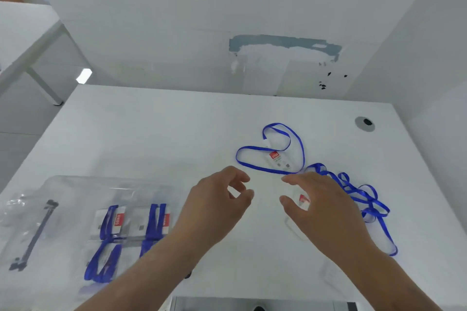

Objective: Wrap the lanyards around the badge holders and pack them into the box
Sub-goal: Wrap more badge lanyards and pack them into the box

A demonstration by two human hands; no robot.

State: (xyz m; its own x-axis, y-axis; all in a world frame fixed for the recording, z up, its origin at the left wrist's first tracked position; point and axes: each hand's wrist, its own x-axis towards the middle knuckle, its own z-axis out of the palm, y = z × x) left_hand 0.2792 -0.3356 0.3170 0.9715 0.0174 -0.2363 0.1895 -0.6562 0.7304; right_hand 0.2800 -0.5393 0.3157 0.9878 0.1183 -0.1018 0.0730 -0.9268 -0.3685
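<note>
A clear badge holder with a red label (277, 159) lies right of the table's middle, its blue lanyard (271, 170) spread in a loop around it. A second badge holder (302, 200) lies under my right hand (319, 206), its blue lanyard (364, 194) tangled to the right. My right hand hovers over it with relaxed fingers, holding nothing. My left hand (217, 203) hangs above the table with loosely curled, empty fingers. At the left stands a clear plastic box (75, 184) holding wrapped badge holders (112, 222) with blue lanyards wound round them.
The white table (151, 134) ends at a white wall behind. A grey cable hole (364, 123) sits at the far right. A clear lid with a dark latch strip (35, 235) lies at the left edge. Another white table (22, 33) stands at the far left.
</note>
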